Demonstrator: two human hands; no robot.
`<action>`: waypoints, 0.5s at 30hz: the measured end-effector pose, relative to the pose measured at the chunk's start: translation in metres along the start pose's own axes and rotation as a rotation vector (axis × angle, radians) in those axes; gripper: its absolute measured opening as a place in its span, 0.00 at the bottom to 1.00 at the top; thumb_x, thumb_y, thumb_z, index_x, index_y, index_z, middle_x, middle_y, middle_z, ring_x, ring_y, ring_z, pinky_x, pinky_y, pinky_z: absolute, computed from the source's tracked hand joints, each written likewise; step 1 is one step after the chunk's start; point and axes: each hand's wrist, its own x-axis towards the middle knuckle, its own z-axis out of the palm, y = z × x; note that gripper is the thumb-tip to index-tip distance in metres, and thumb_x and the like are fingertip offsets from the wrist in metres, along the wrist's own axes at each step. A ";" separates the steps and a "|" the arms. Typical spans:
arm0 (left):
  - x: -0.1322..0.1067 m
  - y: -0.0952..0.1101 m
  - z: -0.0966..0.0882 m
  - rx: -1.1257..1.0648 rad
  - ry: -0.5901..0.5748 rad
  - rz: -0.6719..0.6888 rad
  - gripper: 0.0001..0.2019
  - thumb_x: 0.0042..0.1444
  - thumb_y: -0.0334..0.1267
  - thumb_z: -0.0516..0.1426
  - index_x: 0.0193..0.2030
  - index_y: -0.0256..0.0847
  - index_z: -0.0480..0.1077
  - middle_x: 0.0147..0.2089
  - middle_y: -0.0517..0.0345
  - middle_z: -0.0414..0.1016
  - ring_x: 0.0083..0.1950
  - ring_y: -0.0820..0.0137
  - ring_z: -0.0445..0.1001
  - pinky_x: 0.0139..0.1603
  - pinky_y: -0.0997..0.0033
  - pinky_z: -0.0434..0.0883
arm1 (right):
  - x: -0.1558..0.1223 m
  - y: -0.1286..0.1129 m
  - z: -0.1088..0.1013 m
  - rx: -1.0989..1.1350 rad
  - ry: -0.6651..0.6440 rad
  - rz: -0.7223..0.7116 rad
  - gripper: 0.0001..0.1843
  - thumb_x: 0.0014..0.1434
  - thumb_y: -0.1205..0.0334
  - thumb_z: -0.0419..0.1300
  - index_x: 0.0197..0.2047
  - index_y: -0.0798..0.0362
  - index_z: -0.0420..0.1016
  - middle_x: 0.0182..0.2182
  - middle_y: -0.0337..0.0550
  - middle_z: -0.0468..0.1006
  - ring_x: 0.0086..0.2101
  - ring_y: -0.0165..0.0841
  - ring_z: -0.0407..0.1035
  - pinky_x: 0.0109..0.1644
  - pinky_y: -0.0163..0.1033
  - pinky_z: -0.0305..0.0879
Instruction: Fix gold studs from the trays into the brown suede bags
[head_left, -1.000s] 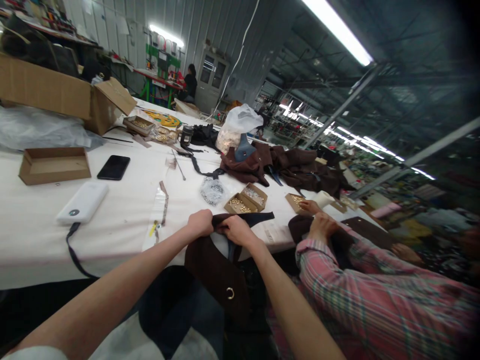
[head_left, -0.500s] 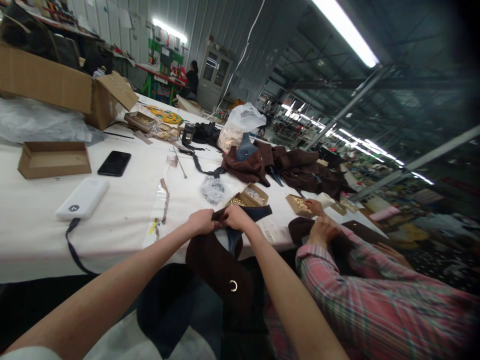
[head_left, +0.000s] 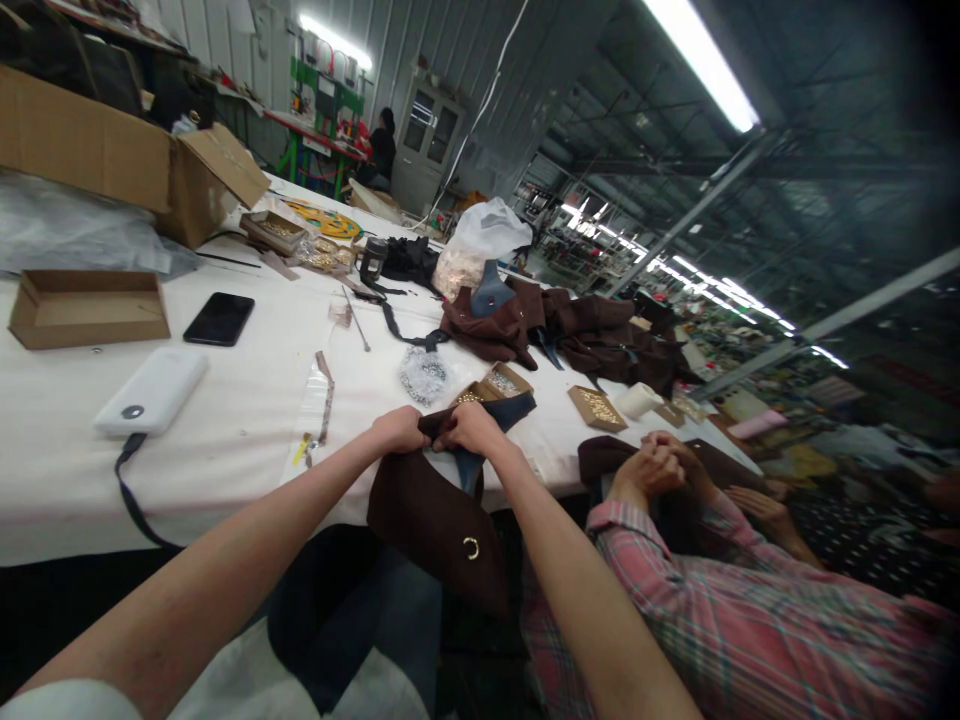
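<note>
Both my hands grip one dark brown fabric piece point(head_left: 427, 510) with a blue underside, at the table's front edge. My left hand point(head_left: 399, 430) is closed on its upper edge. Close beside it, my right hand point(head_left: 472, 428) pinches the same piece, fingers bent; any small part between the fingertips is hidden. The lower part of the piece hangs off the table and carries a gold ring-shaped fitting point(head_left: 471, 548). Just beyond my hands stand small cardboard boxes point(head_left: 507, 380) of metal fittings, and a clear plastic bag point(head_left: 424, 375) of small metal parts.
A co-worker in a plaid sleeve point(head_left: 645, 550) handles another brown piece at my right, near a box of gold fittings point(head_left: 597, 408). Brown pieces point(head_left: 600, 335) are heaped behind. A power bank point(head_left: 152, 392), phone point(head_left: 219, 319) and open cardboard tray point(head_left: 90, 310) lie at left.
The co-worker's hand has left the box of gold fittings and come back to their other hand. My hands keep hold of the brown piece with little movement; the view has shifted slightly.
</note>
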 end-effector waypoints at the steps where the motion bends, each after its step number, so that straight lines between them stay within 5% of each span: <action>1: 0.004 -0.002 -0.001 -0.009 -0.014 0.006 0.18 0.69 0.49 0.71 0.55 0.38 0.81 0.51 0.50 0.86 0.52 0.57 0.86 0.59 0.49 0.84 | 0.003 0.005 0.000 0.050 -0.021 -0.032 0.13 0.52 0.51 0.83 0.37 0.48 0.94 0.28 0.38 0.87 0.34 0.33 0.81 0.35 0.32 0.68; 8: 0.014 -0.006 -0.002 -0.028 -0.023 0.002 0.18 0.66 0.47 0.73 0.55 0.38 0.82 0.53 0.50 0.87 0.54 0.56 0.86 0.60 0.49 0.84 | 0.026 0.023 -0.003 0.322 -0.233 -0.138 0.14 0.47 0.53 0.82 0.35 0.52 0.93 0.26 0.40 0.87 0.29 0.33 0.78 0.32 0.33 0.69; 15: 0.007 0.002 0.001 0.013 0.070 -0.061 0.28 0.56 0.54 0.76 0.57 0.40 0.82 0.57 0.43 0.88 0.59 0.49 0.86 0.58 0.49 0.83 | 0.038 0.024 -0.007 0.330 -0.348 -0.139 0.17 0.45 0.51 0.83 0.35 0.53 0.92 0.27 0.42 0.87 0.29 0.33 0.78 0.31 0.33 0.69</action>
